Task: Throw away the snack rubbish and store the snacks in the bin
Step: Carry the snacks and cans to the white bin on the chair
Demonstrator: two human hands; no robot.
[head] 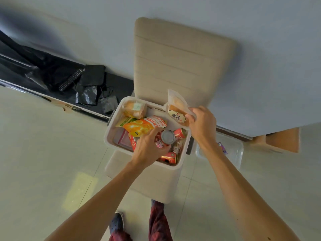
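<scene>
Head view: the right grip (202, 122) pinches a pastry packet (176, 108) by its near edge, long axis pointing away, above the far right corner of the bin (108, 136); the left grip (149, 148) holds a can (167, 137) inside it, so probably the packet goes down-left

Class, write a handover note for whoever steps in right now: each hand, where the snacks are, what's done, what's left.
Left hand: grips a can at the bin opening.
Right hand: pinches a packaged pastry above the bin's far corner.
Done: crisp bag, wrapped bread and red cans lie in the bin.
Left: put both held snacks in; no rubbish can be told apart here.
</scene>
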